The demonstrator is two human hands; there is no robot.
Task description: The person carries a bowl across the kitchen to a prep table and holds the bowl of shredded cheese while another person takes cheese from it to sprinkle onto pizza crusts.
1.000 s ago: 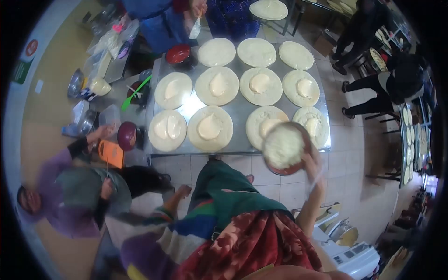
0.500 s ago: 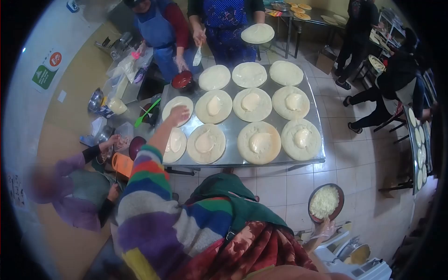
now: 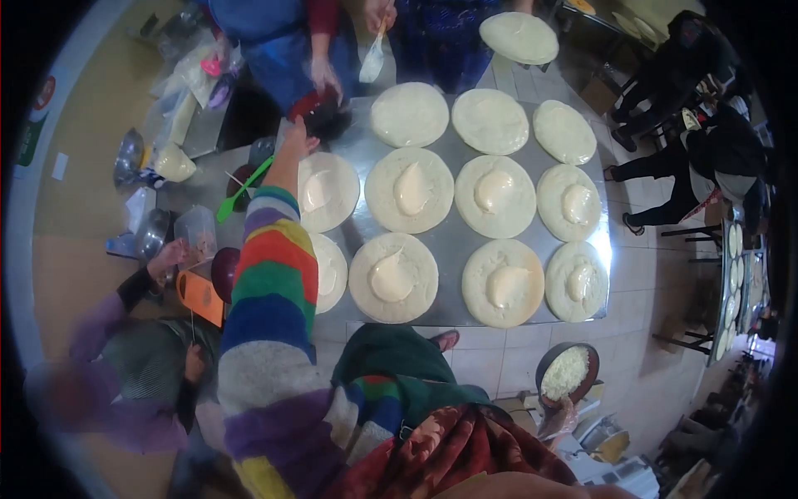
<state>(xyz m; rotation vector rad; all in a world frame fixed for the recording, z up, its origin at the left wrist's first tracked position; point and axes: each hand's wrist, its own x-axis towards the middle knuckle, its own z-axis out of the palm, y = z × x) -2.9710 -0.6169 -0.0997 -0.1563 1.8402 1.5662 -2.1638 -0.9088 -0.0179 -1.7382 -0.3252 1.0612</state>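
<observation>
My left hand (image 3: 299, 140) reaches out at the near rim of a dark red bowl (image 3: 314, 106), its thumb apart from its fingers; I cannot tell whether it touches. A co-worker's hand (image 3: 327, 79) is on that bowl from the far side. Low on the right, my right hand (image 3: 560, 417), seemingly in a clear glove, holds a brown bowl (image 3: 592, 374) of white shredded food (image 3: 565, 373), probably cheese. Between my arms stands a metal table (image 3: 453, 274) with flat dough rounds (image 3: 392, 291); the nearer two rows carry a pale creamy dollop (image 3: 391, 276).
Across the table a person holds a spatula (image 3: 373, 60) and another dough round (image 3: 519, 38). To the left lie a green spatula (image 3: 243, 191) and metal bowls (image 3: 153, 234). A person (image 3: 141, 358) works there by an orange board (image 3: 199, 298). Others stand far right.
My left hand has moved forward from over a dough round to the dark red bowl. My view has shifted closer over the table. The right hand keeps hold of its bowl.
</observation>
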